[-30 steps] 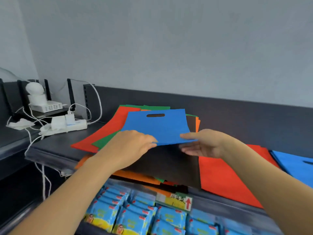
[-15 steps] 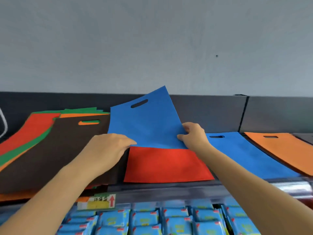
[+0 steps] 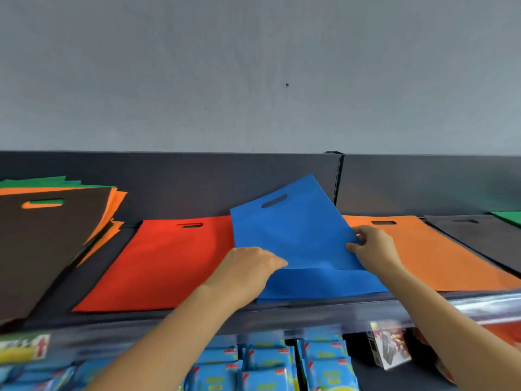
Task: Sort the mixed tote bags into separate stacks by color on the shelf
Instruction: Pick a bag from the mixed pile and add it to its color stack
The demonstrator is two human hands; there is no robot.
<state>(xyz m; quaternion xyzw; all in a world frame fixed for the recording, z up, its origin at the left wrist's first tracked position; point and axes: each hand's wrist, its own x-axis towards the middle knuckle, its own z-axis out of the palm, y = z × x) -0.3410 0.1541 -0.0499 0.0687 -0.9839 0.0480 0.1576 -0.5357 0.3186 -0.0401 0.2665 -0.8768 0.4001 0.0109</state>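
The person's left hand (image 3: 251, 263) pinches the near left corner of a blue tote bag (image 3: 293, 232), fingers curled onto the fabric. The right hand (image 3: 372, 246) grips the same bag at its right edge, thumb on top. The bag is held between them, tilted, its cut-out handle pointing up and away.

Directly under the held bag lies the blue stack (image 3: 324, 283), flat on the dark shelf (image 3: 282, 309). The bag's near edge seems to touch the stack while its far end is raised.

Just left of the blue stack lies a red bag (image 3: 163, 263). Well to the left of that is the mixed pile (image 3: 42, 249), with a dark bag on top and orange and green edges showing beneath. Just right of the blue stack lies an orange bag (image 3: 428, 249), then a dark grey bag (image 3: 485, 238), then a corner of a green bag (image 3: 507, 217). Below the stack, under the shelf, sit blue packets (image 3: 265, 371).

The step in hand looks like laying this bag on the blue stack. To do it well, both hands would likely turn the bag until its edges run parallel with the stack. They would then lower the far end flat, handle cut-out over handle cut-out, and let go only once the corners line up. The thin fabric may fold or slide onto the red or orange bag.
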